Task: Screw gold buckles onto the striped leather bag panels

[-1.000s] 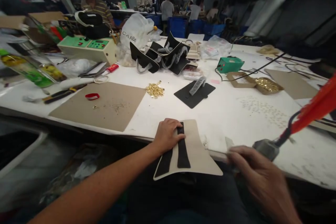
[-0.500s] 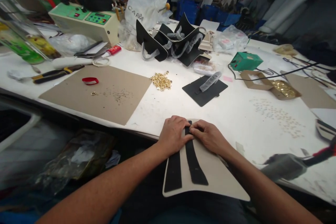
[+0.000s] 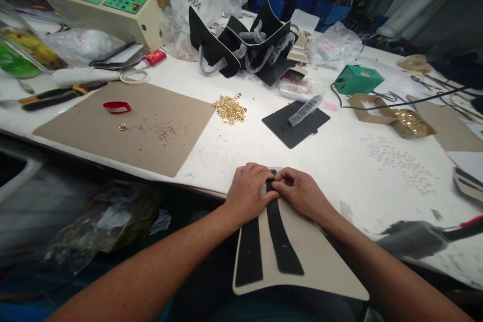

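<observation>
A beige panel (image 3: 320,261) with two black strips on it lies at the table's front edge, its near part overhanging toward me. My left hand (image 3: 249,188) rests over the upper part of the panel, fingers and thumb closed around the top of the middle black strip (image 3: 282,241). Against that same strip end, my right hand (image 3: 298,192) pinches with thumb and forefinger. Whatever sits between its fingertips is too small and covered to name. The second black strip (image 3: 249,254) runs under my left wrist.
Gold metal fittings (image 3: 230,109) lie piled beyond my hands, beside a black panel with a wrapped handle (image 3: 292,123). Left is a brown board (image 3: 151,110) with pliers (image 3: 60,95). Right are a green box (image 3: 358,79), a cardboard tray of gold pieces (image 3: 413,123) and a grey-handled tool (image 3: 415,241).
The camera view has tipped downward a little, so table items sit higher in the picture. Both hands stay at the strip's upper end; my right fingers have shifted slightly in their pinch.
</observation>
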{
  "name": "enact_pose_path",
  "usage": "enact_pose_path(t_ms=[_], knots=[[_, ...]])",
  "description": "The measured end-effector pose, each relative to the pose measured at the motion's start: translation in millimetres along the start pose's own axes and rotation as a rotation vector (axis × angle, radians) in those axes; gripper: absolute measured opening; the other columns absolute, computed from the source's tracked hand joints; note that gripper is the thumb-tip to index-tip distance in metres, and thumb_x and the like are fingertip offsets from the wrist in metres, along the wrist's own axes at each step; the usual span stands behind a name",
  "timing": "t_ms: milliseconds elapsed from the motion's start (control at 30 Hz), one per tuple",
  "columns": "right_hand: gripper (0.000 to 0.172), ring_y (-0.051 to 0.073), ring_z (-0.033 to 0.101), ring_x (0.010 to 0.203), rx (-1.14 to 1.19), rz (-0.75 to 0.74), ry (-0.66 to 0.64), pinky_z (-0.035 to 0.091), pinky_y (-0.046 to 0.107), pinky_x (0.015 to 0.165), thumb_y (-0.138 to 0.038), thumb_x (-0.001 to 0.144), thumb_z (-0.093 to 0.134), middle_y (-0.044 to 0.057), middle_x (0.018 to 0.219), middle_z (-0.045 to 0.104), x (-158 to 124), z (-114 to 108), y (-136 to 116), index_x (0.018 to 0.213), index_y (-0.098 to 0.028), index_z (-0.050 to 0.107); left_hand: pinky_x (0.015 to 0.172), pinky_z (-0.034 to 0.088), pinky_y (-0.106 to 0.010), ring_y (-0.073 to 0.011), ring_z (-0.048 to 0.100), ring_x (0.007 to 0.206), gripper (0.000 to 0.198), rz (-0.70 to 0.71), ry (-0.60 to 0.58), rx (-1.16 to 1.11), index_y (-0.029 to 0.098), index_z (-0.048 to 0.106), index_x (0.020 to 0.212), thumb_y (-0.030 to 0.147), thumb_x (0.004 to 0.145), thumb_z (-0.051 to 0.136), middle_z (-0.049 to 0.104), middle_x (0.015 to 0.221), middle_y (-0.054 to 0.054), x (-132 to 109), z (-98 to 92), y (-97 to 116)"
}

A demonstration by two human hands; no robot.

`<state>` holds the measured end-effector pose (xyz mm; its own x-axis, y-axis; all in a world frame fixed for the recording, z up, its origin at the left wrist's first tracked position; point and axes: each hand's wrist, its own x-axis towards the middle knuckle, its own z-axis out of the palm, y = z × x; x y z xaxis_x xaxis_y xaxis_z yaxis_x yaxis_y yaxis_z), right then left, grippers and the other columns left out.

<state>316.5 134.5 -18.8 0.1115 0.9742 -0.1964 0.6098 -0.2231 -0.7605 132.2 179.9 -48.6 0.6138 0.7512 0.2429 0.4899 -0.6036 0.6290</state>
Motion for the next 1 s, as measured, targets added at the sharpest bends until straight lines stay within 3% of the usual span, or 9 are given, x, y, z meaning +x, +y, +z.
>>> enact_pose_path(t_ms=[233,467,633,733,833,933,1000], knots=[[0.015,0.015,0.055,0.063,0.022,0.027,-0.123,0.037,0.028,0.058,-0.036,0.081,0.069,-0.003,0.068,0.065,11.9,-7.2,5.5,0.08,-0.02,0.068,0.101,0.043,-0.045,-0.0272,0.059,0.119,0.037,0.007,0.002,0.011,0.025,0.07,0.11,0.033,0.079,0.09,0.072,0.122,-0.003,0.7,-1.3,-0.3],[0.015,0.017,0.059,0.071,-0.035,-0.036,-0.009,0.04,0.03,0.067,-0.032,0.086,0.066,-0.001,0.074,0.069,1.9,-4.0,3.4,0.076,-0.022,0.069,0.1,0.045,-0.045,-0.0268,0.061,0.119,0.035,0.029,0.022,0.024,0.025,0.073,0.108,0.033,0.079,0.09,0.073,0.122,-0.003,1.9,0.5,-0.1],[0.025,0.018,0.059,0.07,0.062,-0.056,0.037,0.041,0.03,0.067,-0.039,0.092,0.061,-0.001,0.072,0.067,-5.5,-7.2,0.2,0.076,-0.021,0.068,0.098,0.047,-0.045,-0.0273,0.062,0.117,0.032,0.034,0.022,0.064,0.025,0.075,0.107,0.033,0.079,0.09,0.074,0.12,-0.003,3.9,-1.5,2.3],[0.026,0.018,0.061,0.069,0.165,0.005,0.213,0.044,0.03,0.067,-0.044,0.094,0.061,-0.001,0.071,0.067,-36.1,-18.1,-2.5,0.083,-0.022,0.07,0.099,0.048,-0.046,-0.0276,0.063,0.116,0.03,0.051,0.026,0.068,0.027,0.077,0.106,0.031,0.079,0.089,0.075,0.119,-0.003,6.2,-2.4,2.9],[0.029,0.02,0.062,0.067,0.218,0.051,0.466,0.047,0.031,0.066,-0.049,0.093,0.063,0.0,0.07,0.067,-93.6,-29.2,5.1,0.083,-0.022,0.069,0.099,0.049,-0.048,-0.0288,0.065,0.114,0.026,0.076,0.041,0.081,0.027,0.078,0.104,0.031,0.081,0.088,0.076,0.118,-0.004,9.7,-1.3,-0.4],[0.032,0.021,0.063,0.069,0.207,0.127,0.811,0.05,0.032,0.07,-0.053,0.09,0.069,0.001,0.074,0.067,-153.4,-36.2,33.8,0.082,-0.022,0.067,0.099,0.05,-0.049,-0.0301,0.065,0.114,0.025,0.103,0.051,0.089,0.028,0.078,0.105,0.034,0.082,0.085,0.076,0.118,-0.004,13.2,1.3,-7.5],[0.037,0.022,0.067,0.079,0.223,0.231,1.049,0.053,0.033,0.076,-0.056,0.084,0.076,0.003,0.087,0.069,-179.3,-41.3,62.2,0.094,-0.022,0.067,0.1,0.05,-0.049,-0.0304,0.065,0.116,0.024,0.117,0.045,0.094,0.028,0.078,0.105,0.036,0.083,0.083,0.076,0.12,-0.004,14.7,2.1,-11.3]])
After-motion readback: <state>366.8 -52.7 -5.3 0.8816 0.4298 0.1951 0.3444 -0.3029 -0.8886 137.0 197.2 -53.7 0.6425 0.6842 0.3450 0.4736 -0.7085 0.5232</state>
